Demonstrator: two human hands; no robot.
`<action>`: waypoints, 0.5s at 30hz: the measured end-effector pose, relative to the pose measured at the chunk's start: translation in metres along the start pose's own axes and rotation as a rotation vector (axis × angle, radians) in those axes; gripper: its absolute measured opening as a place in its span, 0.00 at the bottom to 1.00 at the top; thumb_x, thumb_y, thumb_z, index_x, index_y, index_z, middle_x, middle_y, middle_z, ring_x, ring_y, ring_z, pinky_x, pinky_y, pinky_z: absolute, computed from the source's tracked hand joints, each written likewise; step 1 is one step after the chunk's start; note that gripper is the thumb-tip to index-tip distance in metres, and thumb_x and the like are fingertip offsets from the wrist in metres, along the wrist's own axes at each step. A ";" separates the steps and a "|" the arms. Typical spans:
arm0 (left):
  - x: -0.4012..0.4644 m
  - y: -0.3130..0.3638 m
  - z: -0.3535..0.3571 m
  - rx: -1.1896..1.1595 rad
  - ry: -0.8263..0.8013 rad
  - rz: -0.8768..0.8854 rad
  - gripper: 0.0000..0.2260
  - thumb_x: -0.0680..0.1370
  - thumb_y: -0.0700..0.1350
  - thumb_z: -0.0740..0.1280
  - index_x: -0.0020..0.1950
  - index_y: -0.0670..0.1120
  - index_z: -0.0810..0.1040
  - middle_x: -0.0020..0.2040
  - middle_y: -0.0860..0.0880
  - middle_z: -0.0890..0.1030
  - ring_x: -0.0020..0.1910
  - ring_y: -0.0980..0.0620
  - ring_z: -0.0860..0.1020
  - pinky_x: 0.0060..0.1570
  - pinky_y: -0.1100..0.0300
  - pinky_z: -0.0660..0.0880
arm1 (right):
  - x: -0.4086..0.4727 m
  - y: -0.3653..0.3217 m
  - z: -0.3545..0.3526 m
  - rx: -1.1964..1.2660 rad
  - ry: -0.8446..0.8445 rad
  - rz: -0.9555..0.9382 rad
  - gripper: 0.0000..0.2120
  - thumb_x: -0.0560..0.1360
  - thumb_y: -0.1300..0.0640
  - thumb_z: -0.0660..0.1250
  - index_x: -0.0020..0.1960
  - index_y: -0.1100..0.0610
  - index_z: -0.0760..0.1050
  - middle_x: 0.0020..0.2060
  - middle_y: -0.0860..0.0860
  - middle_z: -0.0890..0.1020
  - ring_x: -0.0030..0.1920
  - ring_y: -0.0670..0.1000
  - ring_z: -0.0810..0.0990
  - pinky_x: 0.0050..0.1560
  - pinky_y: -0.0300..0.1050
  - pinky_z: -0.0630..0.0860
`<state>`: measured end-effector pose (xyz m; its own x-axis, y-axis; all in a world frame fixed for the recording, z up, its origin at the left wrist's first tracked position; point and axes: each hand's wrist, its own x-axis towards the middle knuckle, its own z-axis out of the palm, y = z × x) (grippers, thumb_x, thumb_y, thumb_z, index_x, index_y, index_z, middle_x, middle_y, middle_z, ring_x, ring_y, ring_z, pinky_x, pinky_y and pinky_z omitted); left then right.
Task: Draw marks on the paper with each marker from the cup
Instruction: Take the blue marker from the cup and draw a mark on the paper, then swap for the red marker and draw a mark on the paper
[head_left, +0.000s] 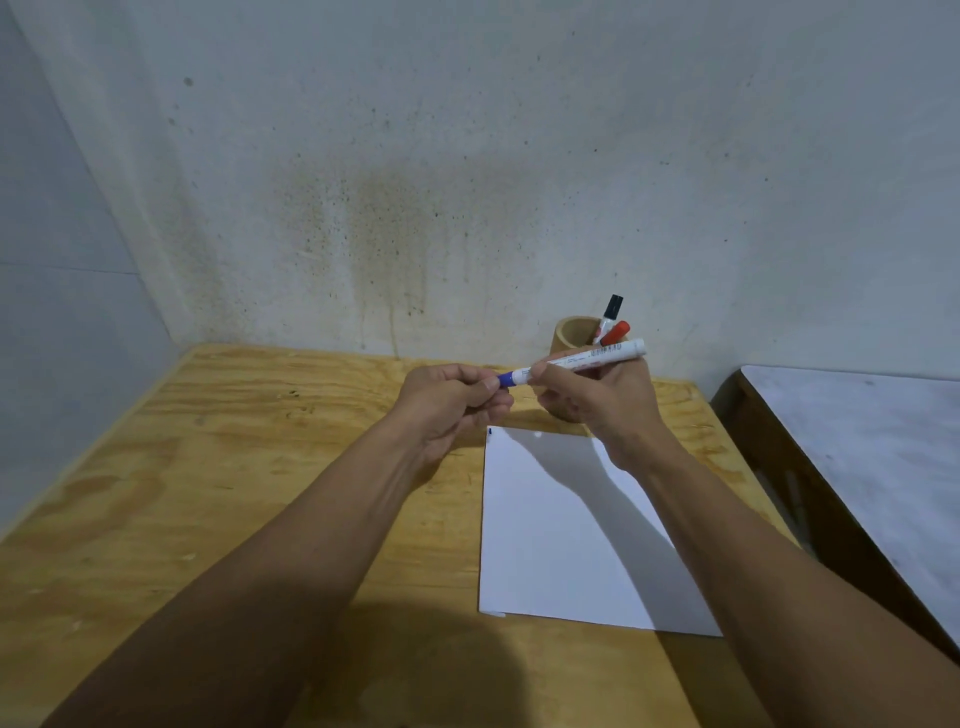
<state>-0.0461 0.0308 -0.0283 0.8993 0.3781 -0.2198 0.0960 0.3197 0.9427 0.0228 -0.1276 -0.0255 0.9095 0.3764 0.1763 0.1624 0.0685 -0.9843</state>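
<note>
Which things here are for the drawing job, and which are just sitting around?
For the job:
blue-capped white marker, held by both hands
white paper sheet
round brown cup
black-capped marker and red-capped marker in the cup

Just there:
grey-topped side table
stained wall

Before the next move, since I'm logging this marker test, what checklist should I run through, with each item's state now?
1. White-barrelled blue marker gripped by right hand: ok.
2. Left hand pinching its blue cap: ok.
3. Cap fully seated or off: cannot tell.
4. White paper sheet flat on the plywood table: ok.
5. Small blue mark at the sheet's far left corner: ok.
6. Black-capped marker and red-capped marker waiting in the brown cylindrical cup: ok.
</note>
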 end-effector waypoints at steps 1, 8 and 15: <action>0.000 0.002 0.004 -0.014 -0.007 0.006 0.03 0.74 0.30 0.66 0.46 0.32 0.78 0.36 0.38 0.81 0.29 0.51 0.82 0.32 0.63 0.81 | 0.000 -0.003 -0.002 0.011 -0.001 -0.004 0.04 0.69 0.64 0.77 0.39 0.64 0.83 0.31 0.57 0.82 0.32 0.54 0.79 0.38 0.50 0.73; 0.003 0.008 0.031 0.105 -0.074 0.120 0.05 0.73 0.36 0.70 0.48 0.38 0.82 0.42 0.40 0.84 0.42 0.45 0.84 0.43 0.56 0.82 | 0.001 -0.020 -0.016 -0.166 0.018 -0.106 0.03 0.76 0.62 0.69 0.44 0.61 0.80 0.33 0.47 0.80 0.32 0.39 0.77 0.37 0.37 0.73; 0.018 0.008 0.056 0.689 0.049 0.480 0.13 0.74 0.43 0.70 0.58 0.46 0.80 0.58 0.48 0.81 0.54 0.52 0.78 0.55 0.55 0.76 | 0.033 -0.072 -0.058 -0.652 0.137 -0.179 0.09 0.82 0.52 0.58 0.58 0.55 0.73 0.41 0.50 0.79 0.43 0.54 0.84 0.45 0.55 0.83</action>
<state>-0.0050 -0.0085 -0.0108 0.8912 0.3799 0.2481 -0.0387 -0.4812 0.8758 0.0639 -0.1738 0.0513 0.8802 0.2883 0.3771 0.4730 -0.4670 -0.7471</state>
